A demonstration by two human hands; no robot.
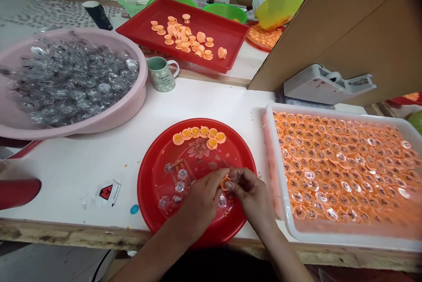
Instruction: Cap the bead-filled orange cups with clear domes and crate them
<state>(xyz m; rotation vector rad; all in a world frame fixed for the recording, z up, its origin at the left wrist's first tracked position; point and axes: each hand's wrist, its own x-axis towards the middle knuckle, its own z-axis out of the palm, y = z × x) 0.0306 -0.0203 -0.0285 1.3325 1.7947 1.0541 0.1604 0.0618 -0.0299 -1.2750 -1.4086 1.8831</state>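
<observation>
Over the right part of a round red tray (pixel 150 163), both hands pinch one small orange toy teacup (pixel 225 183). My left hand (pixel 206 192) holds it from the left, its fingers partly hidden. My right hand (pixel 249 189) has thumb and fingers closed on the cup's other side. Along the tray's far side stands a row of several orange toy teacups (pixel 195 131) with yellow inside. Clear round plastic pieces (pixel 180 186) with dark prints lie on the tray's left; another clear piece (pixel 223 201) lies beneath my hands.
A pink basin (pixel 132 119) of clear pieces stands left, beside a green mug (pixel 162 75). At right is a white bin (pixel 286 216) packed with orange cups. Behind are a red rectangular tray (pixel 138 23), a tape dispenser (pixel 316 82) and cardboard (pixel 329 31). Two other people work across the table.
</observation>
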